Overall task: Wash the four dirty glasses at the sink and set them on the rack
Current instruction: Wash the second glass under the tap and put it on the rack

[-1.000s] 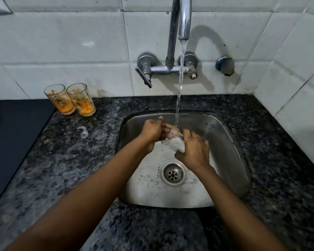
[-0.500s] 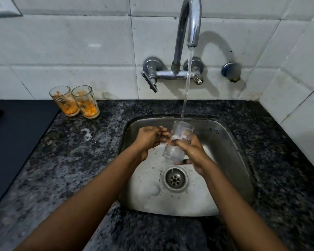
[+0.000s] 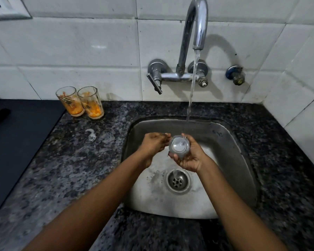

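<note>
Right hand (image 3: pixel 189 156) curls round a clear glass (image 3: pixel 179 146) under the tap stream (image 3: pixel 192 87) over the sink (image 3: pixel 230 142), left hand (image 3: pixel 153 144) fingering its rim, so rinsing looks underway; next, racking it, then the two dirty glasses (image 3: pixel 80 101) far left on the bench (image 3: pixel 62 160).

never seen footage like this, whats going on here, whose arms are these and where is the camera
No robot here: a person is wearing a wide-angle camera on the head, looking down at their own arms. The right hand grips a clear glass over the steel sink, with its base or mouth turned toward the camera; I cannot tell which. Water from the tap runs onto it. The left hand is beside the glass with curled fingers; whether it touches it is unclear. On the dark stone counter, against the wall tiles, stand two dirty glasses with orange residue. No rack shows in this view.
</note>
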